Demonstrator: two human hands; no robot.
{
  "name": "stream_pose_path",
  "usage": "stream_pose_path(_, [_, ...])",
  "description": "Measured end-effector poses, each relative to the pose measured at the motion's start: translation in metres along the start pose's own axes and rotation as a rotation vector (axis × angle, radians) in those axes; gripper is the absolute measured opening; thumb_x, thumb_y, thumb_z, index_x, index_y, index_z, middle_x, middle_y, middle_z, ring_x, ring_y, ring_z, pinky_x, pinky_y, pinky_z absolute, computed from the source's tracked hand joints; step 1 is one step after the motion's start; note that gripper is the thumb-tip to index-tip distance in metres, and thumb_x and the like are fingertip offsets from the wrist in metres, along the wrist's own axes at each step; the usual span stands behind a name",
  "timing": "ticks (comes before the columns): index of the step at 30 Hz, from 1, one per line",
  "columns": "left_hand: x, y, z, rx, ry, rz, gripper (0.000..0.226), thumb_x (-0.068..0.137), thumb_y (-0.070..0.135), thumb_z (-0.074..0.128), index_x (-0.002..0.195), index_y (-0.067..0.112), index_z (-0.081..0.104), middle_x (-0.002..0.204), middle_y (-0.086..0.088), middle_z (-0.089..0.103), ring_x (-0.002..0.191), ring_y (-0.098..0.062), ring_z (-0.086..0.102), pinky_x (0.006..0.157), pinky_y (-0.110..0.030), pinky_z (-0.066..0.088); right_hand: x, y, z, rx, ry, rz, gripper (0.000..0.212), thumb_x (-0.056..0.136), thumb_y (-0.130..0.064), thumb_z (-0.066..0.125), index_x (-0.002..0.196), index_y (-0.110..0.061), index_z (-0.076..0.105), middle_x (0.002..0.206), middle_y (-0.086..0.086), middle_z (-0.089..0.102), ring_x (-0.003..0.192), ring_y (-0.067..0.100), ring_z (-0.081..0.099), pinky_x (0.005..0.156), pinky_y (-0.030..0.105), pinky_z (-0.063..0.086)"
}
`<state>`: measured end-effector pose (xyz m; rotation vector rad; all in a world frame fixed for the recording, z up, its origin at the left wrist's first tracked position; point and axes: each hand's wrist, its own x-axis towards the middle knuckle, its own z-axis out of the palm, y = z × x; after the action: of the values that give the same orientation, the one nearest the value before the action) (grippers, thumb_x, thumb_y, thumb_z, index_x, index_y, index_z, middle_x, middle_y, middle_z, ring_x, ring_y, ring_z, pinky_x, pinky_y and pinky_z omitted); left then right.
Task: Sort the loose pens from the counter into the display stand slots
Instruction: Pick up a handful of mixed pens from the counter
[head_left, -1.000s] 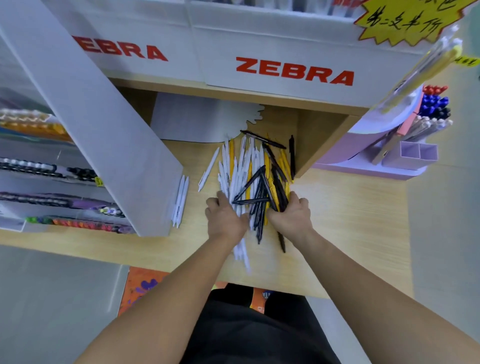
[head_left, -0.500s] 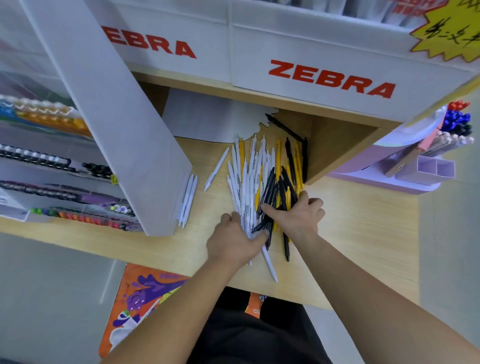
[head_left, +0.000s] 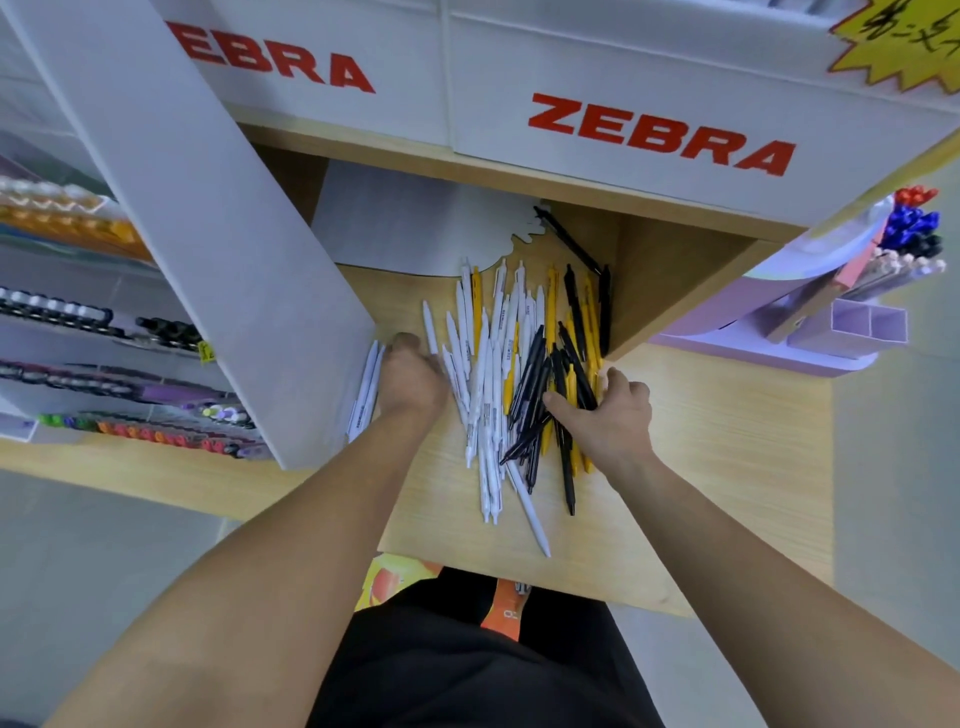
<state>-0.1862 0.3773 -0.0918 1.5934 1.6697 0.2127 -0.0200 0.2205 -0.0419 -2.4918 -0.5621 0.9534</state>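
Left hand (head_left: 413, 382), fingertips out of sight; yellow sign (head_left: 904, 41) edge-cropped.

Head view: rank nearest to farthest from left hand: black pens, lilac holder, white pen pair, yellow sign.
1. White pen pair, just left of the left hand.
2. Black pens, to its right.
3. Lilac holder, far right.
4. Yellow sign, top right corner.

On the pale wood-grain counter (head_left: 701, 467), a heap of loose pens (head_left: 498, 374), white, yellow and black, at the middle, two white pens (head_left: 366, 389) just beside the slanted white display stand (head_left: 208, 234) at the left, a lilac organiser (head_left: 862, 325) far right.
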Motion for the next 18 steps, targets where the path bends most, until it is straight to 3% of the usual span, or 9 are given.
stream_pose_path(3, [-0.022,-0.012,0.001,-0.018,-0.027,0.049,0.021,0.103,0.017,0.057,0.119,0.003,0.061,0.103,-0.016,0.070,0.094,-0.033,0.068,0.074,-0.034,0.051,-0.016,0.000,-0.003,-0.068,0.109,-0.313,0.071,0.093,-0.049,0.066,0.149,-0.012,0.043,0.140,0.007,0.046,0.136,0.025,0.038,0.105,0.035,0.039])
stream_pose_path(6, [-0.043,-0.011,0.003,-0.014,-0.066,0.094,0.037,0.102,0.036,0.063,0.123,0.005,0.063,0.116,-0.013,0.060,0.096,-0.026,0.060,0.077,-0.028,0.043,-0.008,-0.019,-0.007,-0.031,0.088,-0.481,0.064,0.098,-0.055,0.057,0.148,-0.014,0.049,0.141,0.002,0.053,0.135,0.017,0.044,0.105,0.028,0.038])
stream_pose_path(8, [-0.054,-0.009,0.004,0.013,-0.119,0.124,0.059,0.099,0.046,0.064,0.143,0.009,0.054,0.134,-0.011,0.052,0.114,-0.025,0.057,0.096,-0.032,0.047,0.016,-0.037,-0.004,0.006,0.094,-0.496,0.062,0.100,-0.056,0.052,0.145,-0.015,0.051,0.142,0.005,0.054,0.135,0.022,0.047,0.106,0.031,0.039])
stream_pose_path(10, [-0.061,-0.008,0.004,0.031,-0.182,0.146,0.076,0.099,0.052,0.064,0.158,0.011,0.039,0.153,-0.009,0.041,0.138,-0.026,0.044,0.114,-0.031,0.036,0.048,-0.053,0.001,-0.042,0.085,-0.490,0.064,0.099,-0.063,0.046,0.147,-0.022,0.046,0.148,0.006,0.048,0.140,0.027,0.041,0.112,0.038,0.038])
stream_pose_path(12, [-0.064,-0.008,0.002,0.056,-0.256,0.168,0.084,0.100,0.054,0.061,0.164,0.012,0.026,0.166,-0.005,0.027,0.153,-0.023,0.023,0.119,-0.026,0.020,0.083,-0.062,0.007,-0.168,0.026,-0.424,0.081,0.094,-0.073,0.040,0.157,-0.024,0.029,0.164,0.005,0.027,0.153,0.028,0.020,0.122,0.047,0.028])
stream_pose_path(15, [-0.067,-0.013,-0.002,0.045,-0.362,0.174,0.090,0.100,0.058,0.057,0.168,0.016,0.014,0.175,0.000,0.009,0.160,-0.017,0.006,0.126,-0.031,0.010,0.125,-0.064,0.016,-0.286,-0.063,-0.331,0.101,0.086,-0.085,0.037,0.163,-0.028,0.003,0.171,0.000,-0.011,0.157,0.024,-0.015,0.128,0.048,0.001])
stream_pose_path(18, [-0.067,-0.020,-0.002,-0.004,-0.408,0.162,0.091,0.100,0.058,0.057,0.168,0.019,0.011,0.176,0.005,0.002,0.160,-0.012,0.000,0.124,-0.027,0.006,0.146,-0.063,0.022,-0.406,-0.012,-0.333,0.097,0.090,-0.079,0.040,0.162,-0.024,0.007,0.170,0.003,-0.008,0.157,0.029,-0.010,0.128,0.045,-0.001])
